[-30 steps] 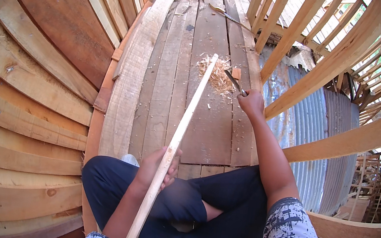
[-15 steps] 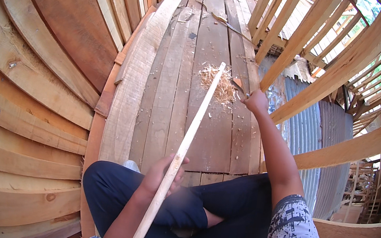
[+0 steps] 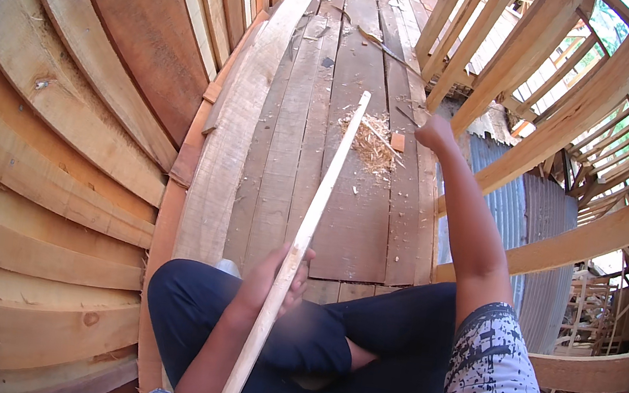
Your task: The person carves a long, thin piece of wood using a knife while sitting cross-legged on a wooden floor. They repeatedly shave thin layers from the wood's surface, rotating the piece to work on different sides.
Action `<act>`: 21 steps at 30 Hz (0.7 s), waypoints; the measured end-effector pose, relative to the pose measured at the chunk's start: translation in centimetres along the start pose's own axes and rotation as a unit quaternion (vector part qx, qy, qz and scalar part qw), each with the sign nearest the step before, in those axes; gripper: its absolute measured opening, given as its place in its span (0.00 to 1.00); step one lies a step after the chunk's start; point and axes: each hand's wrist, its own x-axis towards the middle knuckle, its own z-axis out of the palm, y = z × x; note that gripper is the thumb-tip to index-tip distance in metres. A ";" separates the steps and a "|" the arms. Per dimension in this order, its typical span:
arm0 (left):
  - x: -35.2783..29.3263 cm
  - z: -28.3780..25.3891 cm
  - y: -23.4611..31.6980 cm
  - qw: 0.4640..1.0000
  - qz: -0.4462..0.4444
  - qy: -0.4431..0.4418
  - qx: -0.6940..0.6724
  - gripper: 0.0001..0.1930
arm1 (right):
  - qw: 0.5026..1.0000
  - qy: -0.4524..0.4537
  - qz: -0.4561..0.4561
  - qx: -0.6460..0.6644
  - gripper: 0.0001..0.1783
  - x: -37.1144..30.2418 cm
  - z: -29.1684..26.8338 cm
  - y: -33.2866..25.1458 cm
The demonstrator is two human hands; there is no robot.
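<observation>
My left hand (image 3: 271,279) is closed around a long, pale wooden stick (image 3: 318,211), which slants up and away from my lap with its near end by my chest. My right arm stretches far forward on the right. My right hand (image 3: 436,133) is closed on a knife (image 3: 408,116); its thin dark blade points left and looks edge-on, and the handle is hidden in my fist. The blade is apart from the stick's far end. Beyond and under the stick lies a heap of wood shavings (image 3: 375,153) with a small orange-brown block (image 3: 398,141) beside it.
I sit cross-legged on a plank floor (image 3: 349,234). A wall of overlapping boards (image 3: 50,191) rises on the left, with a loose plank (image 3: 212,182) along its foot. Wooden railing posts (image 3: 548,133) stand close to my right arm, with corrugated metal sheets (image 3: 548,221) beyond them.
My right hand has moved slightly farther away with the knife, whose blade has turned from broadside to edge-on. A long pale shaving now lies across the heap. My left hand keeps its hold.
</observation>
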 end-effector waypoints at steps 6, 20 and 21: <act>0.3 0.6 -1.0 1.000 -0.007 0.000 0.027 0.23 | 0.944 0.133 -0.059 0.298 0.23 -10.0 2.5 2.1; 2.5 0.8 -3.2 0.990 -0.097 -0.040 -0.093 0.17 | 0.933 -0.091 -0.106 0.331 0.39 -13.9 6.3 -2.7; 2.4 0.3 -3.1 0.987 -0.098 -0.049 -0.121 0.17 | 0.929 -0.098 -0.136 0.330 0.40 -15.1 6.6 -4.1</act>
